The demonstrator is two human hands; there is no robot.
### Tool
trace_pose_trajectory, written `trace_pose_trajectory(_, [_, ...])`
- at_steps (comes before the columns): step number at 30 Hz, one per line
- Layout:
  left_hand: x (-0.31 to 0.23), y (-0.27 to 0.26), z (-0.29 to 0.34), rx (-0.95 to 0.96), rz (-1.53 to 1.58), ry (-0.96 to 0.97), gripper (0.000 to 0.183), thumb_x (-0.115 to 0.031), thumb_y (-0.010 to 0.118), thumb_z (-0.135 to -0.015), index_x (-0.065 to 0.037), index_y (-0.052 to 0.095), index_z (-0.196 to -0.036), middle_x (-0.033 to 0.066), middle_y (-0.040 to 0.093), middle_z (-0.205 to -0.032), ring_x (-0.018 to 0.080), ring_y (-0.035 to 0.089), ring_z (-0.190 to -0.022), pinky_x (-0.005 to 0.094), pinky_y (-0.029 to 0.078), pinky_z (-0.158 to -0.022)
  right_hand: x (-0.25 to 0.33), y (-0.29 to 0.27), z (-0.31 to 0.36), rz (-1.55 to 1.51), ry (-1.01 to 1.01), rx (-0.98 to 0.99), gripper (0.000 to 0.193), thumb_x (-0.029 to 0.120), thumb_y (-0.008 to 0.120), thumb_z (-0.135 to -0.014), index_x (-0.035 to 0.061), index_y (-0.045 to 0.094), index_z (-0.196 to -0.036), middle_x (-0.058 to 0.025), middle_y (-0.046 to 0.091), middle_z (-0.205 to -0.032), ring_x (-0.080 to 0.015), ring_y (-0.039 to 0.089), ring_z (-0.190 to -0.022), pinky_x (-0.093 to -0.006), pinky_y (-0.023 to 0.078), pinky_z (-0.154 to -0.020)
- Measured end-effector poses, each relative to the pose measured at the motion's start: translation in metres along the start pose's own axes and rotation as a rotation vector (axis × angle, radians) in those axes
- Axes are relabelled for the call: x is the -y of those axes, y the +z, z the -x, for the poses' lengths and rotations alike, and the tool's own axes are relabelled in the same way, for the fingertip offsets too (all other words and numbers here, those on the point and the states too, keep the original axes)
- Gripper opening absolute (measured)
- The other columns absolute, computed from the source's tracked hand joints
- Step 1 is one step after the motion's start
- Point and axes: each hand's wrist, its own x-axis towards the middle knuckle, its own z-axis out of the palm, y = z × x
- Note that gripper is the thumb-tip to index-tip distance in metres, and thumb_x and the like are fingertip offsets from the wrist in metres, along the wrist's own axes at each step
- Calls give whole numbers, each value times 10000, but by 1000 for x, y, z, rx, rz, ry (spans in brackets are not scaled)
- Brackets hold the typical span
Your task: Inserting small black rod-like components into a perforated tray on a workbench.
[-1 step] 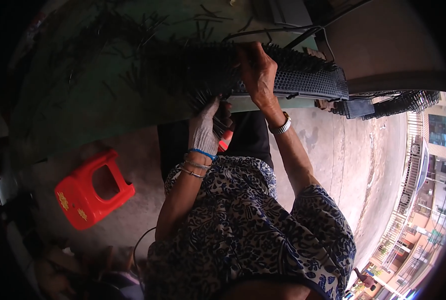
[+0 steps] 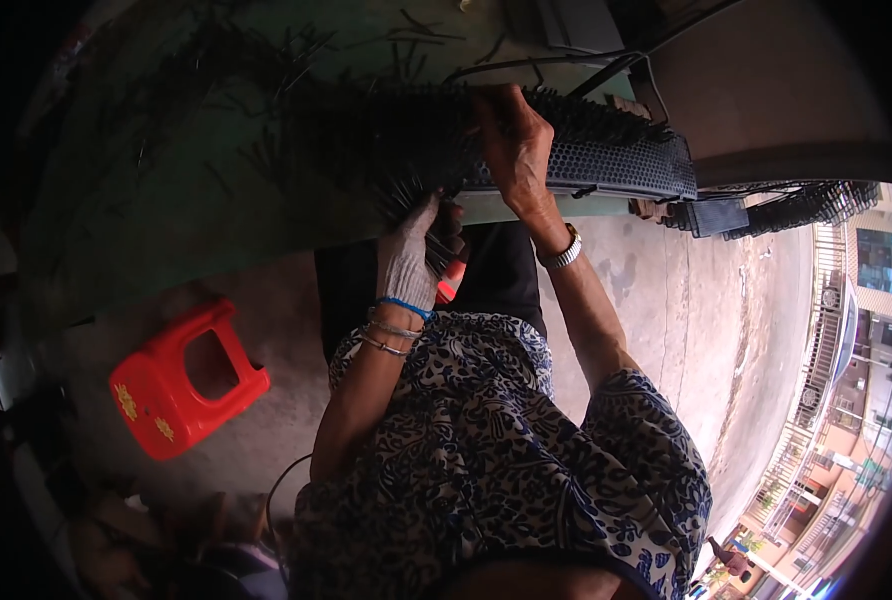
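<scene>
A long black panel full of small round holes lies along the near edge of the green table, with thin black strips standing up in rows along it. My left hand, in a white knit glove, is closed round a bundle of thin black strips just below the panel's near edge. Over the panel is my bare right hand, its fingers bent down and pressed together among the strips. Its fingertips are in dark shadow, so what they pinch cannot be made out.
Loose black strips are scattered over the table's far side. A bent metal bar rises behind the panel. On the floor at left lies a red plastic stool. Beyond the panel's right end are a dark bristly piece and a bright street.
</scene>
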Motion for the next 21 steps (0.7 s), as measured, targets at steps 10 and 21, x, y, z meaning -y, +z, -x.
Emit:
trace_pose_trajectory(10, [-1,-1,7,50,-17,17,152,-226,693,-870,-76,672,-884,36,678,-735,134,583,-516,278,482,-511,-7,3,10,118,-142,99,97,57,630,-876,40,617,-971,-129,650,-840,-184,654,-723,-294,504,-630])
trace_pose_trajectory(21, [-3,-10,8,94,21,2,170,-225,688,-873,-57,682,-901,39,671,-740,132,605,-573,272,501,-526,14,-19,12,53,217,499,212,157,678,-863,22,647,-1023,-118,677,-862,-192,644,-759,-298,518,-671])
